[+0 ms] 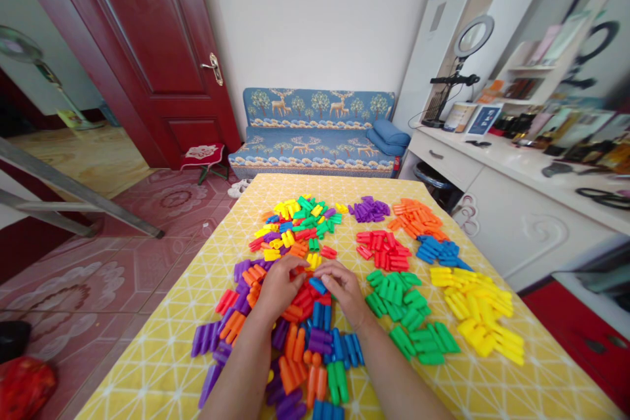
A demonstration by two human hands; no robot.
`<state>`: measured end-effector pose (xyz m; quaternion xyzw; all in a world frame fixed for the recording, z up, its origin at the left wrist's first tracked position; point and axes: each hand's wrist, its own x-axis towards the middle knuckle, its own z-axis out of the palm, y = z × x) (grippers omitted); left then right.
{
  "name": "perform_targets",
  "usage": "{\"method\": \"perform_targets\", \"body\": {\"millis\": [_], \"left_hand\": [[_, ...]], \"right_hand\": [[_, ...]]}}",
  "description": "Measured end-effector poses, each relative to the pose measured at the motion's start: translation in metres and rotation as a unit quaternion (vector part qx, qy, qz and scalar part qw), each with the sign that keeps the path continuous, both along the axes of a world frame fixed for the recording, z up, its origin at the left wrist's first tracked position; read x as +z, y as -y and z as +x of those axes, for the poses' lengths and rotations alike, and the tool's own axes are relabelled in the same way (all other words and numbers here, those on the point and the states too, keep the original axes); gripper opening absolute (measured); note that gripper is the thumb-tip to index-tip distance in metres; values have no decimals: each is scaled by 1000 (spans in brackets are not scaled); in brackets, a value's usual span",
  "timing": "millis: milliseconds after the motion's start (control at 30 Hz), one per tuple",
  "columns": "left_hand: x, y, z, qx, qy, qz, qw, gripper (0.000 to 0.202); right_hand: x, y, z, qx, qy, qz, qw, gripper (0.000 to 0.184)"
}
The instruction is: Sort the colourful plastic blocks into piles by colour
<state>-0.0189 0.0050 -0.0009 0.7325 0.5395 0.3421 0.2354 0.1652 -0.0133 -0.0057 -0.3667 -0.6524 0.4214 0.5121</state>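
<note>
My nearly closed right hand (344,285) pinches 1 blue, tubular plastic piece (317,285). My left hand (279,285) curls loosely; I can't tell its hold.

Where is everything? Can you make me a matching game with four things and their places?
Things
1. small tilted blue plastic piece
2. pile of only red plastic pieces
3. blue sofa with deer-patterned fabric
4. folding stool with red-and-white top

Places
A. against the white wall
B. in front of the red panelled door
C. touching the right hand
D. between the purple plastic pile and the green plastic pile

Pairs: 1-C; 2-D; 3-A; 4-B
</note>
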Motion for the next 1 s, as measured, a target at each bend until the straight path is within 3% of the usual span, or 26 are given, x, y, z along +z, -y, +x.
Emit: {"method": "perform_targets", "body": {"millis": [200, 400, 767, 1000], "left_hand": [[2, 1, 1, 0, 16, -2, 1000, 20], [1, 1, 1, 4, 36, -11, 999, 24], [6, 4, 3, -48, 83, 17, 995, 34], [10, 4, 5, -48, 97, -11, 994, 34]], "right_hand": [[-11, -6, -3, -86, 49, -9, 995, 28], [-19, -10, -6, -72, 143, 19, 987, 32], [-11, -6, -8, -58, 79, -9, 995, 46], [-16, -3, -7, -84, 30, -45, 995, 34]]}}
